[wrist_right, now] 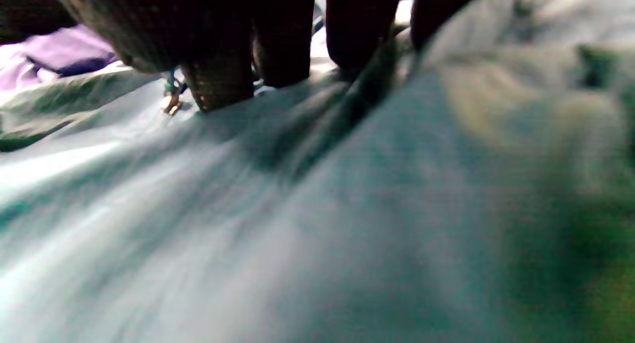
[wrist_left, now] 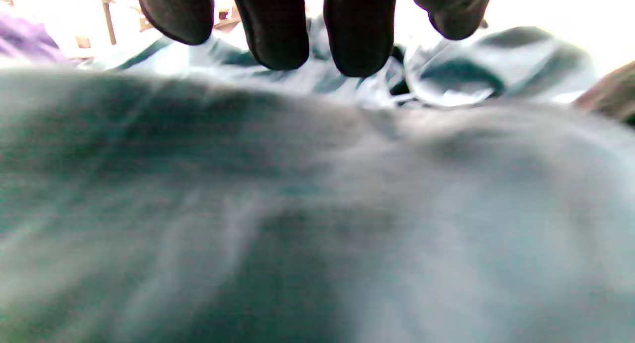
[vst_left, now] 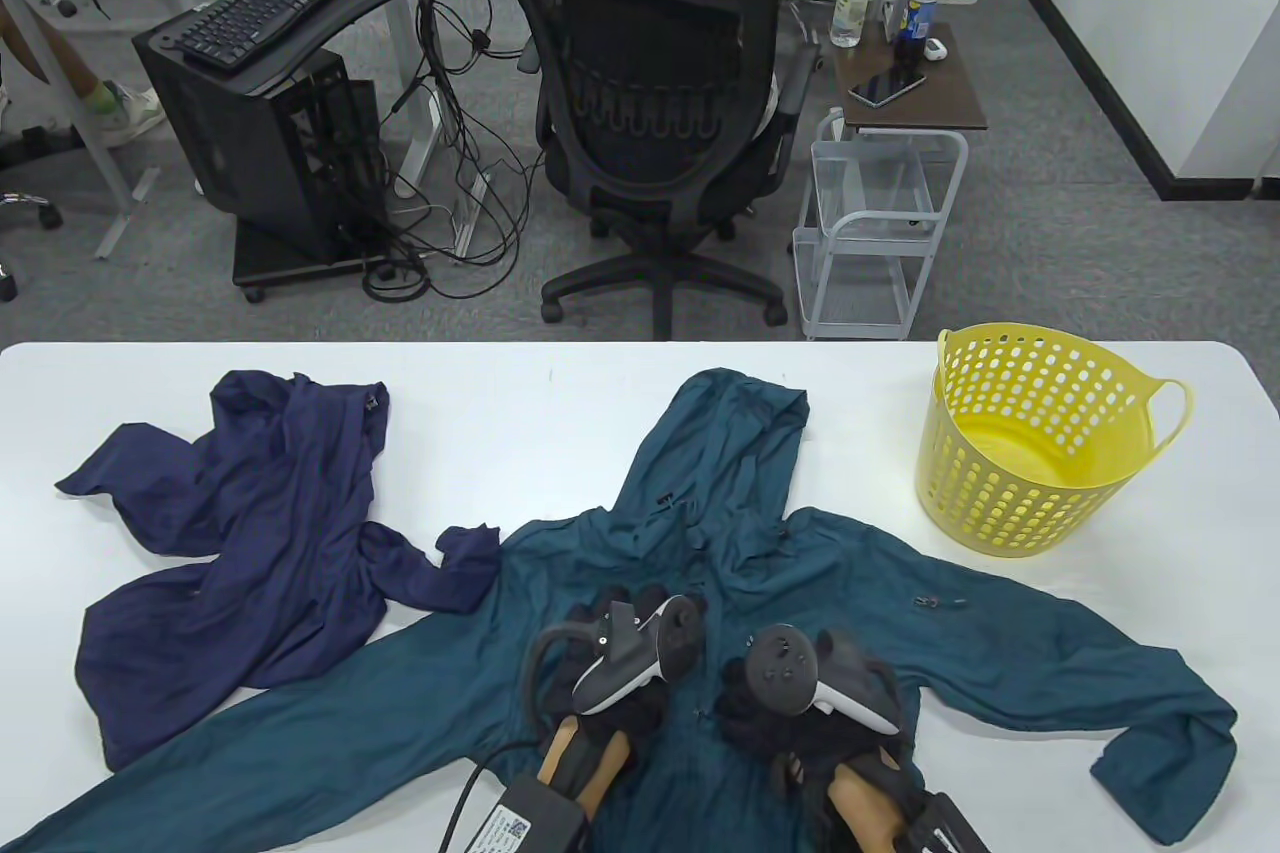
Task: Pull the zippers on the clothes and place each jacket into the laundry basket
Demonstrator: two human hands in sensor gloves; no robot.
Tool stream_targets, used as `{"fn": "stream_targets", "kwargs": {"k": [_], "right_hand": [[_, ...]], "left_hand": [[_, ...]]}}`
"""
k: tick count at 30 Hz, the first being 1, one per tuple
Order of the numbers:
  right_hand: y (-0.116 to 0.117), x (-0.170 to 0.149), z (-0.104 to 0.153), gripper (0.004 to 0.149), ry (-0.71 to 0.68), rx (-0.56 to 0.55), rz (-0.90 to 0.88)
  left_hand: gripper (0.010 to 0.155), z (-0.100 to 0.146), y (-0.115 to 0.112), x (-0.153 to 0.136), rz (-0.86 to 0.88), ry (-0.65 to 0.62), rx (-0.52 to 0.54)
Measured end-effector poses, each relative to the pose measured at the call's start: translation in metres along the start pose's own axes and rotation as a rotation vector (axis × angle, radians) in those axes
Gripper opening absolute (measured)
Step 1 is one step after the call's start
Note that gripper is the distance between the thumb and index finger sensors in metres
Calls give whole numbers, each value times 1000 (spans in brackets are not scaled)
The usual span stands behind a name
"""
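Observation:
A teal jacket [vst_left: 720, 453] lies spread on the white table [vst_left: 500, 393], hood away from me and sleeves out to both sides. Both gloved hands rest on its front near the middle. My left hand [vst_left: 640, 605] lies on the fabric with its fingers [wrist_left: 278, 40] straight and nothing gripped. My right hand [vst_left: 745, 693] curls down onto the front seam, and its thumb and fingers [wrist_right: 218, 85] pinch at the zipper where a small metal pull [wrist_right: 171, 101] shows. A navy jacket [vst_left: 270, 533] lies crumpled at the left. The yellow laundry basket [vst_left: 1040, 438] stands at the right.
One navy sleeve [vst_left: 460, 573] overlaps the teal jacket's left shoulder. A small pocket zipper [vst_left: 935, 603] shows on the teal jacket's right side. Beyond the table are an office chair [vst_left: 660, 113], a wire cart [vst_left: 880, 223] and a computer stand [vst_left: 270, 133].

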State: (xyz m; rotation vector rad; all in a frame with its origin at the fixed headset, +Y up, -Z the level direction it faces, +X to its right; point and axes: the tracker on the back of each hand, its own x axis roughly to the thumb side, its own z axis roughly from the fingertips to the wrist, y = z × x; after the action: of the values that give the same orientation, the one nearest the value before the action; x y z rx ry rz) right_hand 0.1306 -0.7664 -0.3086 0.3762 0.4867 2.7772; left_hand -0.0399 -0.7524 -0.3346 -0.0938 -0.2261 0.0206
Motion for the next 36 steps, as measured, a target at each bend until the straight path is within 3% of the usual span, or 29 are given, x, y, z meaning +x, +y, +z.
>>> {"fn": "stream_targets", "kwargs": {"k": [3, 8, 13, 25, 32, 36], "right_hand": [[-3, -12, -3, 45, 39, -11, -38], [-6, -33, -8, 45, 103, -59, -110], [-5, -30, -6, 45, 98, -83, -70], [-5, 26, 15, 45, -69, -97, 163], [5, 53, 23, 45, -173, 53, 158], [12, 53, 18, 46, -147, 92, 166]], "left_hand": [[51, 4, 2, 13, 25, -52, -27], [51, 2, -14, 25, 103, -115, -197], [53, -7, -31, 21, -69, -56, -282], [53, -13, -32, -4, -42, 38, -253], [53, -17, -32, -19, -47, 118, -257], [53, -18, -32, -23, -29, 122, -258]]}}
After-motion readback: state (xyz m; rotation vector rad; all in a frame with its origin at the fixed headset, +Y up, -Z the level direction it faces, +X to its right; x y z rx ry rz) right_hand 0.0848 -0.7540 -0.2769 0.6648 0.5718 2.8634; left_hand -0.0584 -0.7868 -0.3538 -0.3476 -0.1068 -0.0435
